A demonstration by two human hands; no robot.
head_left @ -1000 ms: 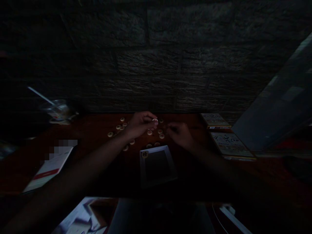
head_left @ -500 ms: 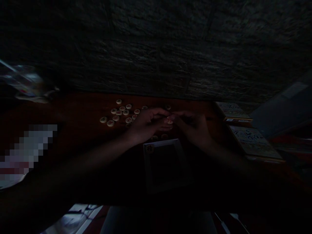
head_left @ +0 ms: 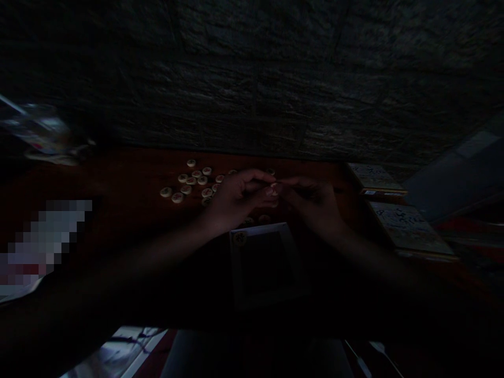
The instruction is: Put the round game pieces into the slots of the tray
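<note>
In dim light my left hand (head_left: 238, 195) and my right hand (head_left: 314, 203) meet above the table, fingertips pressed together around a round xiangqi piece (head_left: 274, 187) with a red mark. Both hands are closed on it; whether more pieces are tucked in the fingers is too dark to see. Below the hands is an open box (head_left: 263, 228) with low pale walls. One xiangqi piece with a dark character (head_left: 240, 238) lies in its far left corner. Loose pieces (head_left: 177, 198) are scattered beyond and left of my left hand, which hides some.
Two flat printed boxes (head_left: 409, 226) lie on the right of the brown table (head_left: 134, 178). A stone wall (head_left: 252, 79) rises along the far edge. At the far left stands a clear plastic container (head_left: 43, 131); a pale pixelated object (head_left: 55, 231) is nearer.
The fingers of both hands have shifted slightly around the held piece, which is now more covered. The view has moved a little; the other pieces and the box stay put.
</note>
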